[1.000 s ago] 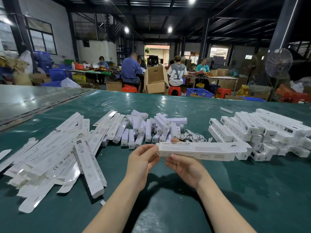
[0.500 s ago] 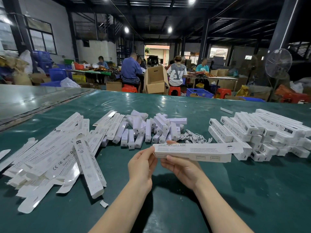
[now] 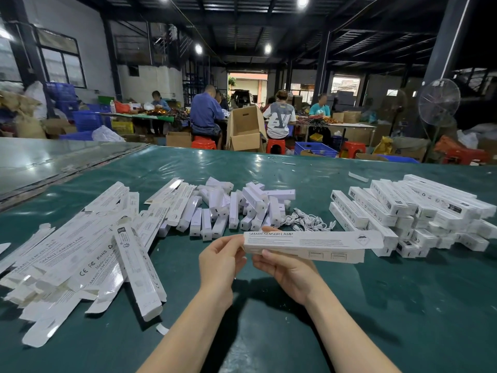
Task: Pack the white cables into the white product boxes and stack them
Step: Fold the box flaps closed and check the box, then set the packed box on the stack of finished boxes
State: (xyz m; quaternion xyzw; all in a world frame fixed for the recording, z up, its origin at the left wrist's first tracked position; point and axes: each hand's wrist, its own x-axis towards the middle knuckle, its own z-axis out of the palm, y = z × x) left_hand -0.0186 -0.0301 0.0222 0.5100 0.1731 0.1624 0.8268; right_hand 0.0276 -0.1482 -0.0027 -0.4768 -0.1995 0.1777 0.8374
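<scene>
With the left hand (image 3: 220, 261) pinching one end and the right hand (image 3: 287, 270) curled beneath (far end unsupported), the long white cardboard product box (image 3: 312, 242) could tip and slip free.

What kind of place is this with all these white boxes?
Most likely a packing workshop in a warehouse. Closed white boxes are stacked on the green table, flat unfolded cartons wait at the left, and other workers sit at tables among big cardboard boxes behind.
</scene>
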